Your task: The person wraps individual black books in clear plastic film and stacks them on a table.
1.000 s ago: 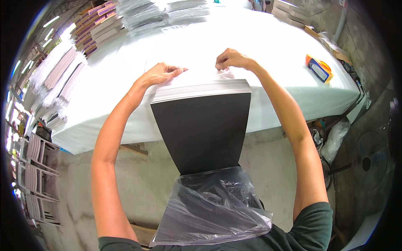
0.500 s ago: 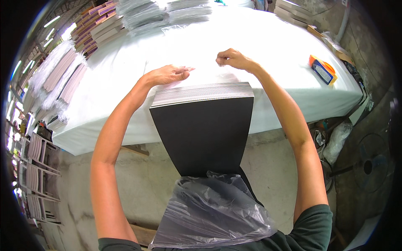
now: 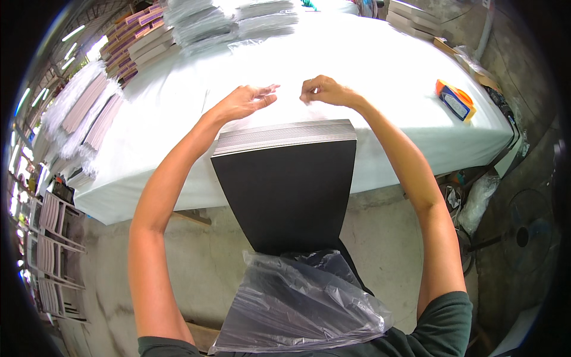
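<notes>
A thick stack of black sheets or boards (image 3: 284,190) leans from my lap against the near edge of the white-covered table (image 3: 380,65), its pale layered edges facing up. Beyond the stack's top, my left hand (image 3: 245,102) is held over the table with its fingers stretched and the thumb apart. Facing it across a small gap, my right hand (image 3: 328,92) has its fingers curled into a pinch. Whatever is in that pinch is washed out by the bright cloth. Clear plastic bags (image 3: 303,303) lie in a pile across my lap, below the stack.
An orange and blue container (image 3: 457,100) lies on the table at the right. Plastic-wrapped stacks (image 3: 202,24) stand at the back, with more wrapped bundles (image 3: 80,107) along the left. A fan (image 3: 522,237) is at the lower right, and chairs (image 3: 52,250) at the left.
Both hands have drawn slightly closer together. The left fingers have risen and spread from the thumb. The upper edge of the plastic on my lap has shifted.
</notes>
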Tool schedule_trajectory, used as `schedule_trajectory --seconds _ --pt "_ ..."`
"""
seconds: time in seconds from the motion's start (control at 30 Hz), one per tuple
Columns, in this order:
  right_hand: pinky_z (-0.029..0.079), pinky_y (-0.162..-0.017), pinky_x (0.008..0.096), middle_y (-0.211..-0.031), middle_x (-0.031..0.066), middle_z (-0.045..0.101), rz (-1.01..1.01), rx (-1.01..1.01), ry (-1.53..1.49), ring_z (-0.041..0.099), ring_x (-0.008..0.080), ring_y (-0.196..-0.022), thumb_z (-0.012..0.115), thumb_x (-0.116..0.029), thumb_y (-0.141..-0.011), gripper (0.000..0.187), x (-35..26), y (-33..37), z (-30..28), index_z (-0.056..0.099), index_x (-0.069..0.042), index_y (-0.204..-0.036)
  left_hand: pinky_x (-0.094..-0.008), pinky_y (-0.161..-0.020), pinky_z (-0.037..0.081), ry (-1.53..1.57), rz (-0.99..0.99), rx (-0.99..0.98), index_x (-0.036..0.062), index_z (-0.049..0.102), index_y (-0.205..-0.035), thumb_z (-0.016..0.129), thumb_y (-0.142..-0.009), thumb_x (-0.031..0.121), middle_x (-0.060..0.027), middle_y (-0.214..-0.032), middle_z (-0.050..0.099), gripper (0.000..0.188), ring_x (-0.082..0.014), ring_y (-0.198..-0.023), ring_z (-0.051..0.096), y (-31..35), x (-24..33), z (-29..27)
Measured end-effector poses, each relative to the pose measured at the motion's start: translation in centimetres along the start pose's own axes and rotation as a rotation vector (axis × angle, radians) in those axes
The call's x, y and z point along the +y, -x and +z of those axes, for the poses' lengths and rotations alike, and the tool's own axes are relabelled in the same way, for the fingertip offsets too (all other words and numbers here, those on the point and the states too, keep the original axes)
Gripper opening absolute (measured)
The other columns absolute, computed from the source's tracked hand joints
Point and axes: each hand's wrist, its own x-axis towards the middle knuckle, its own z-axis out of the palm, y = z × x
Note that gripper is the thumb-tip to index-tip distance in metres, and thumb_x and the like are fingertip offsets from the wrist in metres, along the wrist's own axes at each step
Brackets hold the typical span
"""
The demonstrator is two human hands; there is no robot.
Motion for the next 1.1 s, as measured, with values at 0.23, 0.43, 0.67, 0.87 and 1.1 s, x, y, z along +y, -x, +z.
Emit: schedule_trajectory --seconds 0.23,0.43,0.67,0.87,1.1 --pt "0.033 -0.052 0.0314 -0.053 0.0022 0.044 0.173 0.187 0.019 0.038 0.0118 -0.052 0.046 -0.04 -0.093 0.047 -1.4 -1.4 -0.8 0.057 -0.003 -0.066 -0.0392 -0.101 0.036 -0.128 0.084 0.082 0.0102 0.024 -0.141 0.058 -0.083 0.046 -0.0239 -0.131 0.043 0.076 -0.0364 -0.121 0.043 -0.3 1.9 -0.3" --pt "0.041 -0.063 0.0293 -0.061 0.0026 0.053 0.171 0.282 -0.134 0.048 0.0122 -0.064 0.042 -0.048 -0.093 0.053 -2.1 -1.1 -1.6 0.061 -0.005 -0.067 -0.039 -0.102 0.035 0.051 0.061 0.084 0.003 0.022 -0.14 0.057 -0.086 0.04 -0.0236 -0.133 0.04 0.074 -0.0331 -0.123 0.042 -1.8 1.5 0.2" --pt "0.045 -0.075 0.03 -0.078 0.0056 0.062 0.054 0.365 -0.133 0.057 0.0154 -0.078 0.052 -0.034 -0.091 0.034 -2.7 -0.8 -2.3 0.061 -0.002 -0.084 -0.0317 -0.087 0.044 -0.157 -0.025 -0.195 0.0012 0.039 -0.133 0.047 -0.091 0.017 -0.0152 -0.126 0.051 0.045 -0.0257 -0.105 0.057 -3.7 1.4 -0.5" --pt "0.045 -0.081 0.0394 -0.098 0.0141 0.061 0.001 0.314 0.377 0.058 0.0271 -0.093 0.066 -0.019 -0.08 0.027 -2.2 0.3 -0.7 0.058 -0.002 -0.099 -0.0332 -0.095 0.041 0.332 0.059 -0.012 0.0011 0.042 -0.131 0.048 -0.086 0.01 -0.0208 -0.133 0.043 0.047 -0.0285 -0.109 0.055 -3.3 3.4 -2.0" --pt "0.046 -0.076 0.0394 -0.087 0.0186 0.063 0.137 0.463 0.067 0.061 0.0296 -0.084 0.058 -0.029 -0.087 0.03 -3.5 -2.0 -1.2 0.062 0.0 -0.093 -0.0325 -0.087 0.038 0.109 -0.077 0.023 -0.0016 0.056 -0.11 0.043 -0.093 0.037 -0.0148 -0.106 0.057 0.044 -0.0219 -0.099 0.051 -2.1 1.6 -2.3"
